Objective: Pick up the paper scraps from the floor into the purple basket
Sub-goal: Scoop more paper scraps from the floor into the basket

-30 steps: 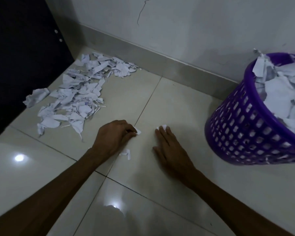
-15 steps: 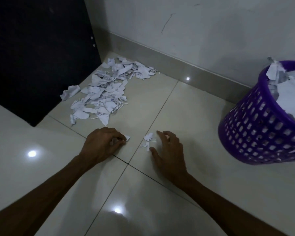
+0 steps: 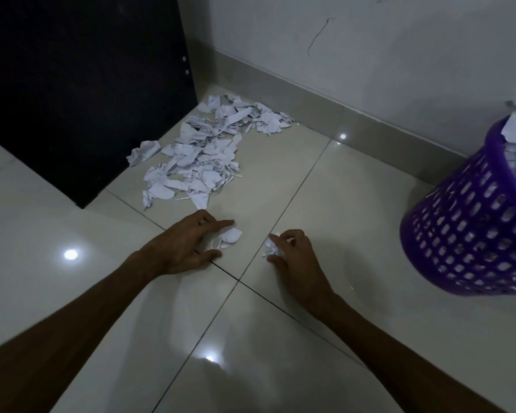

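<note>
The floor [image 3: 355, 222] carries one big heap of paper scraps [image 3: 203, 156] in its far corner, against the dark cabinet [image 3: 81, 84]. The purple basket [image 3: 471, 234], already heaped with paper, stands at the right by the wall. The step in hand looks like gathering strays. The left hand [image 3: 188, 245], fingers spread, rests over a few scraps [image 3: 228, 236]; the right hand [image 3: 292, 251] curls round small bits [image 3: 271, 247]. Next, I judge: close, lift, carry to the basket.

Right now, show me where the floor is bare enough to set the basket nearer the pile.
Bare tile lies between the paper pile and the purple basket, bordered behind by the skirting. Crowded: the corner beside the dark cabinet, and scraps under the left hand and right hand.
</note>
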